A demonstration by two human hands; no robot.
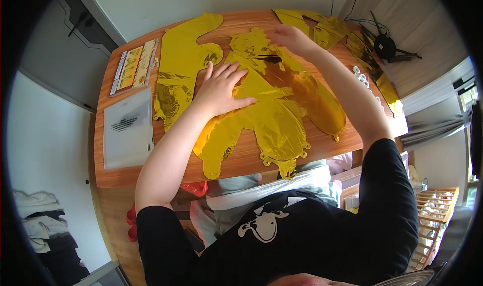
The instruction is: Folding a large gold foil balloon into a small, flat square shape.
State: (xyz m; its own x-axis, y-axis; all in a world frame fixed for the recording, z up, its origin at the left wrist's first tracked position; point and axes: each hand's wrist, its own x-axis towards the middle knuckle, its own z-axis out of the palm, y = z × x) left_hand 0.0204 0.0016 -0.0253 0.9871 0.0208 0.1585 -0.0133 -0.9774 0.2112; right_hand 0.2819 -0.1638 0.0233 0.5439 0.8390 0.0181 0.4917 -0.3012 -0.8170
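Observation:
Flat, uninflated gold foil balloons lie spread over the wooden table (118,155). My left hand (221,90) rests with fingers spread on the middle foil balloon (266,92), close to a separate long foil balloon (181,49) on its left. Toward the far side, my right hand (289,38) is over or at the upper edge of the middle foil. Its fingers are blurred, so whether they pinch the foil is unclear. Rounded lobes of foil with small tabs reach toward the table's near edge.
More gold foil (327,32) covers the far right corner beside a black router (385,47) with antennas and cables. Small white rolls (361,77) sit along the right edge. At left are a colourful flat package (133,67) and a clear plastic sleeve (127,130).

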